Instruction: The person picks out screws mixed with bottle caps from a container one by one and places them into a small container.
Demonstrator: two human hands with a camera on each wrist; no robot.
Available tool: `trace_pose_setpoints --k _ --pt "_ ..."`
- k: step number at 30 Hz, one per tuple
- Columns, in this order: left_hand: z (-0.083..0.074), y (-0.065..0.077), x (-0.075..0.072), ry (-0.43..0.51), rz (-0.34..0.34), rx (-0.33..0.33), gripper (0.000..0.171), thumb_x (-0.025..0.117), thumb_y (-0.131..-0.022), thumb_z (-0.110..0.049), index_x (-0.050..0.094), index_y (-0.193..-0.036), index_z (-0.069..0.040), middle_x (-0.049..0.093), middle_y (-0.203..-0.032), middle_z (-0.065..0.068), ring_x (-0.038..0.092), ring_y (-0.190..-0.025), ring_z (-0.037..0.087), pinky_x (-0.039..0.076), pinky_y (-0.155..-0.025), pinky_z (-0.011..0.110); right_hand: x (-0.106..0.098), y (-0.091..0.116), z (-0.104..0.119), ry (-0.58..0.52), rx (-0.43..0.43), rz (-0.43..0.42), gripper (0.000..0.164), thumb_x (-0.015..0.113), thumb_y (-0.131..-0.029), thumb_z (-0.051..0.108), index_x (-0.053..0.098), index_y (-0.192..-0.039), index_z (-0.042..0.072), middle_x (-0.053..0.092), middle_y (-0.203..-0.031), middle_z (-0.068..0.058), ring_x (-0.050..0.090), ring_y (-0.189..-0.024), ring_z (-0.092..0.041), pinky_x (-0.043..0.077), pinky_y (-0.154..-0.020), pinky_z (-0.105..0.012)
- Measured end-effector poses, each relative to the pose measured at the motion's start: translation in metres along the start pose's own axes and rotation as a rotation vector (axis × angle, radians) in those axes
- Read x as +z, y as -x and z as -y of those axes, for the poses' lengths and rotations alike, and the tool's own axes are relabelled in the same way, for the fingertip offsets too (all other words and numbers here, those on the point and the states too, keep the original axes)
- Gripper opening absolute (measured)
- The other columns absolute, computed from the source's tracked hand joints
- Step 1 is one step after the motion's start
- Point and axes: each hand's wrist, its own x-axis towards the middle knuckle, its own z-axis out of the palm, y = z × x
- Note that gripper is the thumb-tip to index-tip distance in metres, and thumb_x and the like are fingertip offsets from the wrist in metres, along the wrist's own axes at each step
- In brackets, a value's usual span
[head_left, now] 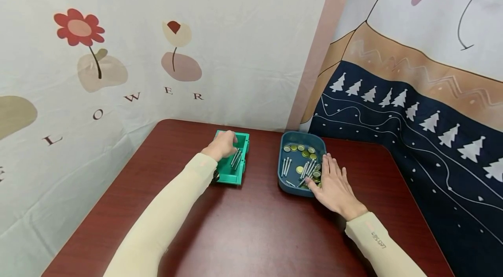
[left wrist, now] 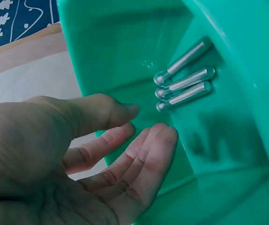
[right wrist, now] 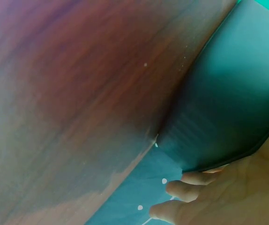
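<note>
Over a green bin (head_left: 231, 178), my left hand (head_left: 223, 144) has its thumb and fingers loosely bent, and the left wrist view shows nothing between them. Three silver screws (left wrist: 186, 86) lie side by side on the bin floor, just beyond the fingertips. My right hand (head_left: 335, 189) rests against the right side of a blue tray (head_left: 294, 189), fingers extended along its wall and thumb over the near rim. Inside that tray are loose silver screws (head_left: 287, 166) and several round gold and silver caps (head_left: 300, 148). The right wrist view shows the tray's outer wall (right wrist: 228, 93) beside the fingers.
Both containers stand toward the back of a dark red wooden table (head_left: 251, 229), with a strip of tabletop between them. Behind is a pale cloth (head_left: 251, 50) with flower prints; a dark blue cloth (head_left: 373, 146) with white trees hangs at the right.
</note>
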Motion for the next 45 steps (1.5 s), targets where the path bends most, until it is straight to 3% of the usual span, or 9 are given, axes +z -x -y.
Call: trace_pose_setpoints --k 2,8,12,15,21,27,35,45 --pt "-0.001 0.002 0.001 0.013 -0.015 -0.002 0.043 0.07 -0.116 -0.013 0.066 -0.155 0.003 0.069 -0.158 0.025 0.067 -0.141 0.04 0.063 -0.114 0.054 0.0 0.0 0.0 0.002 0.002 0.001 0.11 0.062 -0.114 0.062 0.011 -0.183 -0.008 0.012 -0.193 -0.031 0.018 -0.177 -0.061 0.013 -0.139 -0.086" --pt "-0.008 0.006 0.0 0.031 -0.062 0.025 0.038 0.07 -0.117 -0.015 0.07 -0.15 0.001 0.072 -0.151 0.024 0.073 -0.114 0.032 0.062 -0.098 0.047 -0.001 0.002 0.001 0.005 0.003 -0.001 0.11 0.061 -0.114 0.063 0.013 -0.183 -0.008 0.013 -0.193 -0.032 0.018 -0.177 -0.061 0.015 -0.139 -0.086" --pt "-0.014 0.007 -0.001 0.044 -0.094 0.051 0.036 0.071 -0.117 -0.017 0.07 -0.149 -0.001 0.077 -0.135 0.022 0.074 -0.098 0.027 0.062 -0.089 0.042 -0.003 0.002 0.002 0.005 0.001 -0.003 0.11 0.06 -0.115 0.063 0.013 -0.183 -0.009 0.013 -0.193 -0.032 0.018 -0.177 -0.06 0.014 -0.14 -0.086" --pt "-0.02 0.008 -0.002 0.044 -0.114 0.068 0.037 0.072 -0.116 -0.017 0.07 -0.149 -0.002 0.077 -0.126 0.019 0.073 -0.099 0.027 0.062 -0.087 0.041 -0.004 0.002 0.002 0.008 0.002 -0.001 0.11 0.06 -0.115 0.064 0.013 -0.183 -0.008 0.012 -0.193 -0.031 0.018 -0.177 -0.06 0.013 -0.14 -0.086" --pt "-0.041 0.014 -0.003 0.023 -0.173 0.105 0.04 0.077 -0.114 -0.02 0.069 -0.149 -0.003 0.073 -0.146 0.019 0.071 -0.117 0.032 0.065 -0.094 0.044 -0.005 0.002 0.002 0.009 -0.002 -0.01 0.109 0.06 -0.115 0.064 0.013 -0.183 -0.008 0.013 -0.193 -0.032 0.019 -0.177 -0.061 0.014 -0.139 -0.086" --pt "-0.062 0.018 0.004 0.011 -0.213 0.156 0.04 0.081 -0.112 -0.023 0.072 -0.147 -0.007 0.073 -0.143 0.017 0.071 -0.114 0.031 0.068 -0.092 0.045 -0.003 0.001 0.001 -0.002 -0.002 -0.004 0.111 0.061 -0.114 0.065 0.012 -0.183 -0.008 0.012 -0.193 -0.032 0.018 -0.177 -0.062 0.013 -0.138 -0.088" --pt "-0.096 0.015 0.018 -0.001 -0.194 0.189 0.041 0.084 -0.11 -0.024 0.073 -0.147 -0.009 0.073 -0.143 0.014 0.071 -0.119 0.029 0.07 -0.099 0.045 0.0 0.001 0.001 -0.007 0.003 0.001 0.11 0.061 -0.115 0.063 0.012 -0.183 -0.008 0.012 -0.194 -0.031 0.017 -0.178 -0.06 0.012 -0.14 -0.086" --pt "-0.139 0.002 0.034 0.067 -0.073 0.228 0.041 0.082 -0.112 -0.026 0.073 -0.149 -0.011 0.077 -0.133 0.013 0.073 -0.11 0.026 0.068 -0.098 0.042 -0.002 0.0 0.004 -0.004 0.019 0.022 0.111 0.058 -0.115 0.066 0.01 -0.183 -0.007 0.01 -0.194 -0.031 0.016 -0.178 -0.06 0.01 -0.139 -0.086"
